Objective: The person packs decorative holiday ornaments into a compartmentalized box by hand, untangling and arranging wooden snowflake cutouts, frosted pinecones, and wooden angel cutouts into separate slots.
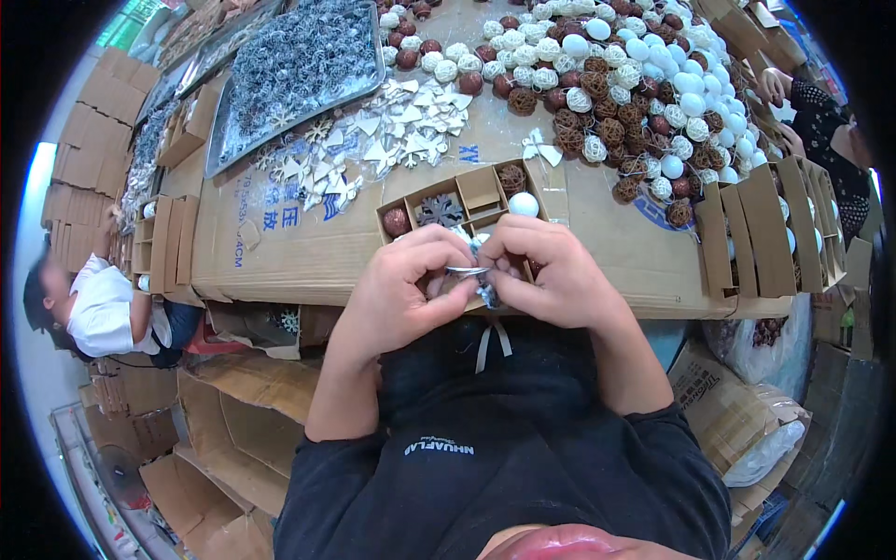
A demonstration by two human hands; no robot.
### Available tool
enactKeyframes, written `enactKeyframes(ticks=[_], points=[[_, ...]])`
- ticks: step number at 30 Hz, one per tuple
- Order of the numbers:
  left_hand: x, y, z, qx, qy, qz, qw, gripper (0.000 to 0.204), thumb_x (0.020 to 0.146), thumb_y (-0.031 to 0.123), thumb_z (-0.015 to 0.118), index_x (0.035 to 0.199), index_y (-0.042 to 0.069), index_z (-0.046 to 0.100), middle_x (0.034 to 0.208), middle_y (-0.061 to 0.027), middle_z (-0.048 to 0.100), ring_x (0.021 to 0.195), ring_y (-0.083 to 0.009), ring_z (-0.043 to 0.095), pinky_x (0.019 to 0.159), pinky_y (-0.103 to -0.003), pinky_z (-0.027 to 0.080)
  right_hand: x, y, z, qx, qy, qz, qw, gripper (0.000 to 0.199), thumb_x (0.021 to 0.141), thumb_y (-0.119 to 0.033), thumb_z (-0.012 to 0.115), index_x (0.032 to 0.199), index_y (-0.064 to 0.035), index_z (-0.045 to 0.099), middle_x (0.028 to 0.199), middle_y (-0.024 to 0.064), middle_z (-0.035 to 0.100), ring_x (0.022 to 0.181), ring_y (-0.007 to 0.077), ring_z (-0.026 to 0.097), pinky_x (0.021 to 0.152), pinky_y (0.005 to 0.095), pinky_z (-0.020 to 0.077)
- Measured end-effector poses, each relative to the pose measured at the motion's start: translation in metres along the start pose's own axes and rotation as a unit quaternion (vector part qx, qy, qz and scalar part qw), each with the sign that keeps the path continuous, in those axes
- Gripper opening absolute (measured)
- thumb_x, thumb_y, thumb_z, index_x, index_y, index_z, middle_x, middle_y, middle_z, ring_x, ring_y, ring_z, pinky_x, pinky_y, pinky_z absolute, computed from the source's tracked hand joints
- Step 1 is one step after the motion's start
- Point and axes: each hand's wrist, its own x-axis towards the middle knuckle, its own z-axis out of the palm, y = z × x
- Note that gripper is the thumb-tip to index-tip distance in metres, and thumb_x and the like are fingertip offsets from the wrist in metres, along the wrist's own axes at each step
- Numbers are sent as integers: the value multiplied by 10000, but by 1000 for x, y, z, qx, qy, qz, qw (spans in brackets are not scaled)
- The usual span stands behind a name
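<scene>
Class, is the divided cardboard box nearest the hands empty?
No: grey snowflake, white ball, wicker ball inside; left hand and right hand cover part.

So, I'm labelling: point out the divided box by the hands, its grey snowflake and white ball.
Divided box point(480, 189), head view: cardboard interior.
Grey snowflake point(439, 211), head view: near centre.
White ball point(524, 204), head view: visible middle.
</scene>
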Motion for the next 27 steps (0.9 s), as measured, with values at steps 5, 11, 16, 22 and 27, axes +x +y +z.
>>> enactKeyframes(ticks=[5,11,16,22,27], points=[[1,-13,16,86,114,62,988,175,809,20,755,974,49,705,999,-47,653,640,-105,552,568,-251,460,-2,-5,4,22,7,3,1000,101,828,-27,664,910,9,616,770,55,532,648,147,524,595,299,454],[5,-13,17,95,135,87,983,175,807,34,776,973,51,721,958,-50,663,610,-109,568,542,-258,465,0,-9,1,10,-6,62,998,118,845,-57,661,916,17,604,750,80,514,641,170,522,589,328,453],[9,-11,13,85,155,111,978,155,823,25,776,967,39,723,953,-47,662,612,-89,559,543,-240,458,2,-7,8,-39,46,36,998,122,861,-75,671,903,14,599,737,106,532,639,246,548,599,371,455],[8,-9,10,81,91,62,991,264,810,51,785,1059,32,697,1096,-98,638,782,-146,622,684,-277,507,-1,-6,13,-37,80,8,996,110,870,-85,670,874,5,606,726,128,550,638,287,566,602,393,457],[8,-21,16,40,52,137,988,738,723,153,822,1376,2,513,1353,-183,534,1306,-336,503,1108,-424,394,-6,-6,11,-19,63,56,996,95,904,-65,666,899,13,613,689,62,521,600,128,498,559,300,417]])
